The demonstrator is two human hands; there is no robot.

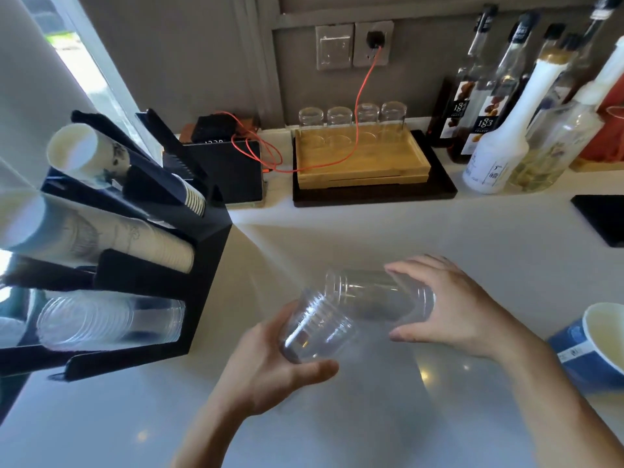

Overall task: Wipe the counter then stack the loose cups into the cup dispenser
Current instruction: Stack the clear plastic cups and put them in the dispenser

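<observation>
While the black cup dispenser (202,258) at the far left already carries paper-cup stacks in its upper slots and a row of clear plastic cups (101,320) in its bottom one, the loose cups are both in the air above the white bench (337,417). The left hand (266,373) cradles a ribbed clear cup (317,327) from below, its fingers (317,368) curled around the wall. Just to its right, the right hand (452,305) grips a second clear cup (374,292) lying on its side, thumb beneath and fingers (412,268) wrapped over the top near the rim. The two cups touch or overlap; I cannot tell whether one has started to nest into the other.

The chief risk, as I judge it, is squeezing: these thin walls would buckle or crack if the cups are forced together off-axis. A smooth cup could also slip out of a loose hold and roll across the bench. If the pair nests crookedly, it may jam when pushed into the bottom slot, which looks nearly full. Farther right, the blue paper cup (594,349) stands near the right forearm, and a sweep of the elbow could tip it.
</observation>
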